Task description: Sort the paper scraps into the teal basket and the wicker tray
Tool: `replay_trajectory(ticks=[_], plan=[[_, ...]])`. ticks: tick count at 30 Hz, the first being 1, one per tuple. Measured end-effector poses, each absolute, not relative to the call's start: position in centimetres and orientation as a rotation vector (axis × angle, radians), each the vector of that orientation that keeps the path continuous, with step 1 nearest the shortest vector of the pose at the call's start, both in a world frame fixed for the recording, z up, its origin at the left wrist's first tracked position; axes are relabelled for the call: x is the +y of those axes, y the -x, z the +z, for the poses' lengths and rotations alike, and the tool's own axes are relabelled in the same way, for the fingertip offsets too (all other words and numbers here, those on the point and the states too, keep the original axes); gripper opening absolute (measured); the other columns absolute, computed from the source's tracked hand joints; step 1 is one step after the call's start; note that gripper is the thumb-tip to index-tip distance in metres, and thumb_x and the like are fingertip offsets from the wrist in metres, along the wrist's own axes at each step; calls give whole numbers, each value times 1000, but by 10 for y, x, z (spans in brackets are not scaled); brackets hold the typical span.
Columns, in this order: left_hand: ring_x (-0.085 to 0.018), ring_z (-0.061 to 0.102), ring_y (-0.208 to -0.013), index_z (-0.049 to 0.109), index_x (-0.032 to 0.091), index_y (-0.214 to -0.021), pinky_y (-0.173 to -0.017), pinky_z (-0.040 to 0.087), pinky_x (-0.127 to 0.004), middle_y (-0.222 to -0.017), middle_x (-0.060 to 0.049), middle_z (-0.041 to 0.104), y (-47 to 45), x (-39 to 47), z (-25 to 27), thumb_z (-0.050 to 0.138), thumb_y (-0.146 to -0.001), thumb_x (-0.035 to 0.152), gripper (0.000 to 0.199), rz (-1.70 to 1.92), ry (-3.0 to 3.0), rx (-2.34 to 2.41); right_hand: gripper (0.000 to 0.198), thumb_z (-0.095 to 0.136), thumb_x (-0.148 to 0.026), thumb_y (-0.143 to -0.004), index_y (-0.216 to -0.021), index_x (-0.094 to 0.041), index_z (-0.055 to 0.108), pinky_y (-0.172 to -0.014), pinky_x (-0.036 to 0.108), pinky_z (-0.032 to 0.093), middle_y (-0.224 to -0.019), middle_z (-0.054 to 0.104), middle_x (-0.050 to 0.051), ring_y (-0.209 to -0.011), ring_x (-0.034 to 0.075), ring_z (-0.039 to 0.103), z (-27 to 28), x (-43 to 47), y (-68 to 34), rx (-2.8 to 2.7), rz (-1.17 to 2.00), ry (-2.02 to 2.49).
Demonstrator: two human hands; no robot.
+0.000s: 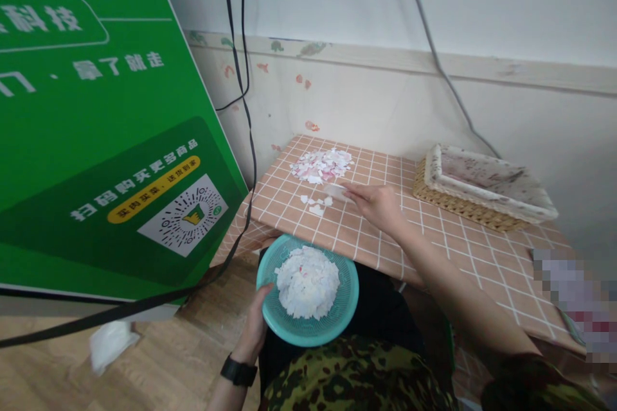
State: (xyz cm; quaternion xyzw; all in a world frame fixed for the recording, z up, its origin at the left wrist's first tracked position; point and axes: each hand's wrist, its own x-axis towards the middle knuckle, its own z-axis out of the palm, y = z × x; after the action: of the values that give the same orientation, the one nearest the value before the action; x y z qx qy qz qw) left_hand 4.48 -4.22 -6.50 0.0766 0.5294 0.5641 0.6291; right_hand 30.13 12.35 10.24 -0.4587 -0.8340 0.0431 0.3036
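A round teal plastic sieve basket (pixel 347 308) is held at the table's near edge, above my lap. White paper-like scraps (pixel 308 282) are heaped in it. My left hand (pixel 258 314) grips its left rim. Over the table, my right hand (pixel 378 205) pinches a flat whitish piece (pixel 336 191), low by the tabletop; its exact kind is unclear. Just left of that piece lie several loose white scraps (pixel 317 209). Behind them spreads a pile of white and pinkish scraps (pixel 322 165).
A brown checked cloth covers the table (pixel 385 244). On its right stands a cloth-lined wicker basket (pixel 482 205). A green panel (pixel 120 141) rises at the left, with a black strap (pixel 144 305) crossing in front. A white bag-like thing (pixel 110 343) lies on the floor.
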Motion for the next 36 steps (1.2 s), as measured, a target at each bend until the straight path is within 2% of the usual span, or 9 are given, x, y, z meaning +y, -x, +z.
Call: replay_trajectory(ticks=[5,10,15,23,30,36], plan=[[-28,65,-95,69,12,-97,-88,48,-41,-99,-9,73,-47,-42,-61,64,-69,28,32,1310,-190,1183,32,45,-33,-89,-115,-26,62,-65,29,50,-94,71,2,-74,18,68,101,114,-308,-2297,66,1227],[-29,64,-97,70,11,-93,-89,47,-40,-98,-9,73,-45,-42,-63,66,-68,28,30,1310,-214,1204,32,45,-34,-89,-114,-27,63,-67,31,51,-97,70,3,-78,20,68,102,107,-310,-2235,1,1290],[-29,66,-91,70,11,-92,-86,48,-40,-90,-9,75,-47,-42,-62,66,-66,27,31,1323,-205,1239,31,47,-33,-88,-114,-26,63,-69,31,51,-100,69,3,-79,20,68,102,120,-305,-2240,88,1286],[-29,65,-94,70,13,-93,-88,48,-41,-92,-7,75,-48,-42,-61,66,-67,25,29,1329,-196,1192,30,48,-32,-87,-113,-27,63,-70,30,51,-98,70,2,-81,19,67,109,125,-302,-2260,146,1241],[-26,65,-95,70,12,-93,-90,46,-37,-96,-8,74,-47,-42,-60,65,-69,27,29,1284,-193,1195,28,48,-31,-88,-110,-26,65,-72,31,52,-100,69,1,-85,19,67,107,121,-307,-2298,202,1185],[-26,68,-82,70,12,-85,-83,49,-39,-82,-6,75,-47,-45,-50,64,-69,28,23,1264,-182,1226,27,49,-29,-88,-109,-28,65,-74,29,52,-101,69,0,-86,18,67,116,115,-311,-2360,215,1120]])
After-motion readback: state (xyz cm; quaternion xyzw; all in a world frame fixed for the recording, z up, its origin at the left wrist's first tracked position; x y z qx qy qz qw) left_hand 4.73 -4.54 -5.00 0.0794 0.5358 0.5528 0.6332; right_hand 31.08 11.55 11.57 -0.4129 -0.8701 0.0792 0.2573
